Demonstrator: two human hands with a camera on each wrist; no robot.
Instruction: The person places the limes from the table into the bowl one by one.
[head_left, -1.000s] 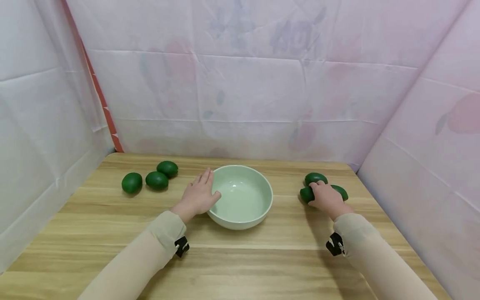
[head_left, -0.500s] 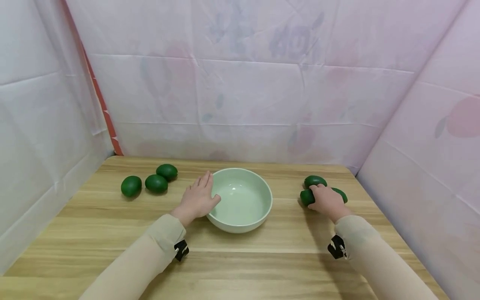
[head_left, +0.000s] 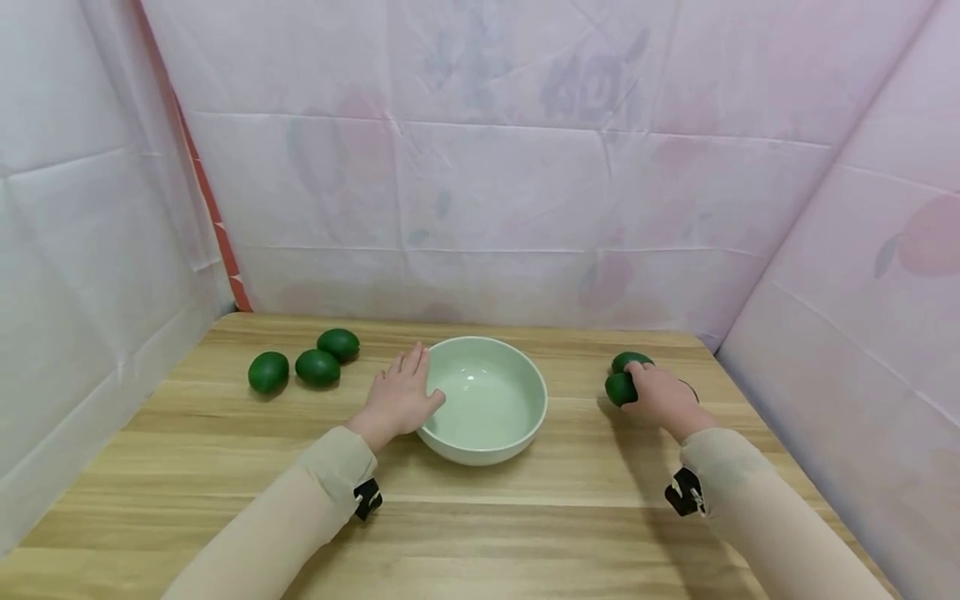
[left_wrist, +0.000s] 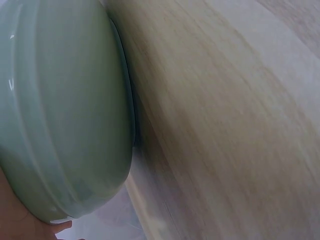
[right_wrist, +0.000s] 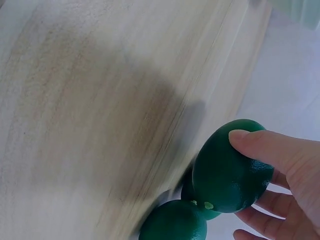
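Note:
A pale green bowl (head_left: pixel 483 398) sits mid-table, and its outer wall (left_wrist: pixel 60 110) fills the left wrist view. My left hand (head_left: pixel 401 397) rests flat against the bowl's left side, fingers straight. My right hand (head_left: pixel 654 393) grips a dark green avocado (head_left: pixel 621 388), lifted just off the wooden table (head_left: pixel 525 517). In the right wrist view the thumb and fingers curl round that avocado (right_wrist: pixel 231 167), with two more avocados (right_wrist: pixel 174 221) below it. Another avocado (head_left: pixel 628 361) lies just behind the held one.
Three green avocados (head_left: pixel 317 367) lie in a cluster at the table's left rear. Pale pink sheets (head_left: pixel 480 167) wall in the table at the back and on both sides, close to the right-hand avocados.
My right hand has closed on one avocado and raised it slightly off the table, covering the avocado behind it. The left hand stays on the bowl.

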